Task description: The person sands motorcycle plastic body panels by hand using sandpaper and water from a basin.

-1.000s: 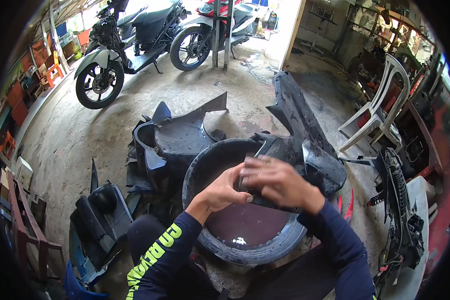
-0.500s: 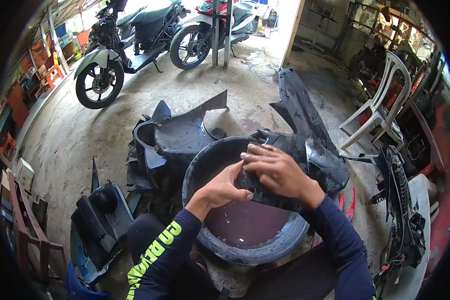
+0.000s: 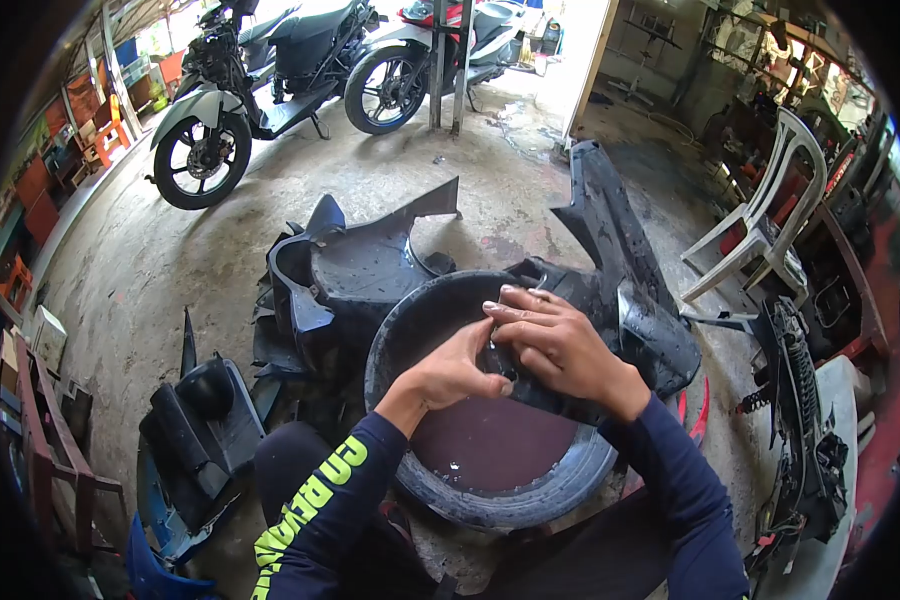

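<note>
A round tub (image 3: 440, 500), shaped like a tyre, stands between my knees with dark reddish-brown liquid (image 3: 490, 445) in it. Above the liquid, my left hand (image 3: 450, 368) is closed round the edge of a black plastic part (image 3: 502, 362), thumb toward me and fingers behind. My right hand (image 3: 560, 345) lies over the same part, its fingers bent and pressed together near my left fingertips. Whatever sits under those right fingers is hidden. Most of the black part is covered by my hands.
Black motorcycle fairings (image 3: 365, 265) lie beyond the tub, and a long dark panel (image 3: 620, 220) rises at right. More dark panels (image 3: 200, 420) rest at left. A white plastic chair (image 3: 770, 215) stands at right; a motorcycle (image 3: 205, 150) is parked behind.
My right fingers have shifted slightly over the part. Small bright flecks on the liquid sit in a different place. The view has tilted a little.
</note>
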The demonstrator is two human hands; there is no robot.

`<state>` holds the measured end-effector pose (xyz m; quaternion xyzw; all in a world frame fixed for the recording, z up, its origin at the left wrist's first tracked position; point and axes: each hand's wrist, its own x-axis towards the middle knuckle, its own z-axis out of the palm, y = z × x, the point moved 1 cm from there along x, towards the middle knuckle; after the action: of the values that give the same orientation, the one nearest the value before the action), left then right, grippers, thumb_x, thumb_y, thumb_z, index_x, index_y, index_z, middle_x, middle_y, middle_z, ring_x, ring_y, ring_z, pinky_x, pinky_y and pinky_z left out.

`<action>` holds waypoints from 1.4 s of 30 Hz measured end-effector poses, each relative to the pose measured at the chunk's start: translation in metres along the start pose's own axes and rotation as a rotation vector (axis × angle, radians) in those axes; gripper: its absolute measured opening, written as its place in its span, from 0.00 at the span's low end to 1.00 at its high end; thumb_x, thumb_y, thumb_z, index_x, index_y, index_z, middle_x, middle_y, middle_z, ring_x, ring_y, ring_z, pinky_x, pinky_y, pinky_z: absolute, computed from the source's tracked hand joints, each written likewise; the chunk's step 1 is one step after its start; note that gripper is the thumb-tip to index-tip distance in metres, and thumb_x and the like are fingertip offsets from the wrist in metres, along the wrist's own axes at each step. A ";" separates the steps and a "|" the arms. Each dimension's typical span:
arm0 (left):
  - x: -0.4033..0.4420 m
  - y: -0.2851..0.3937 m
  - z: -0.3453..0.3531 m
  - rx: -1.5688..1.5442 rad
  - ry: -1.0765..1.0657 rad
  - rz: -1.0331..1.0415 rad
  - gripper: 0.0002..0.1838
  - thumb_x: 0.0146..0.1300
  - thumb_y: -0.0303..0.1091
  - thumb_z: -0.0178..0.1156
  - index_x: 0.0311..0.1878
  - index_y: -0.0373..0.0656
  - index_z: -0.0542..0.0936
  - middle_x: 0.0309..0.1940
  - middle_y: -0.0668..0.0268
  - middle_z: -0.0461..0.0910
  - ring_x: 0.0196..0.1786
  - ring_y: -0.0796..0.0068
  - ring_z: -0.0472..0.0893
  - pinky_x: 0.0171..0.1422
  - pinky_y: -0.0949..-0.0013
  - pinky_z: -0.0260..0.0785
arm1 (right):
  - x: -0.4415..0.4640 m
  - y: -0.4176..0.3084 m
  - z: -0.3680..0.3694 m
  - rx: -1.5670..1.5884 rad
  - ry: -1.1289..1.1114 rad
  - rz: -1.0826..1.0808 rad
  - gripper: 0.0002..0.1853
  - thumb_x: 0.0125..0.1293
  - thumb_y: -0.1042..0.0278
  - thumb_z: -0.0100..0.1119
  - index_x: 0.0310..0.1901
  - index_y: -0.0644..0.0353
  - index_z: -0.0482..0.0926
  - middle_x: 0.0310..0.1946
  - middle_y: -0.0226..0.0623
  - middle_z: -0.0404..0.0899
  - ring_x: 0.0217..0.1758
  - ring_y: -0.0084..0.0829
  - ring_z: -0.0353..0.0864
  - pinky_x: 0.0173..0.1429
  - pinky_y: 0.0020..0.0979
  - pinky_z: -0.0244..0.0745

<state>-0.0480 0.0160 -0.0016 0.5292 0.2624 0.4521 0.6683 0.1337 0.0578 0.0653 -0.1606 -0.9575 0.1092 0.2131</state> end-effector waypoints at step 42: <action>-0.020 -0.037 -0.017 -0.665 0.101 -0.047 0.23 0.70 0.23 0.47 0.69 0.36 0.65 0.55 0.57 0.78 0.55 0.69 0.83 0.60 0.65 0.79 | -0.026 -0.010 0.065 0.359 0.318 0.330 0.16 0.72 0.75 0.50 0.58 0.65 0.78 0.64 0.49 0.75 0.75 0.49 0.64 0.78 0.45 0.55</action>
<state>-0.0589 0.0052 -0.0438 0.2530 0.1454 0.5232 0.8007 0.1246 0.0298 0.0009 -0.2889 -0.8385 0.2836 0.3647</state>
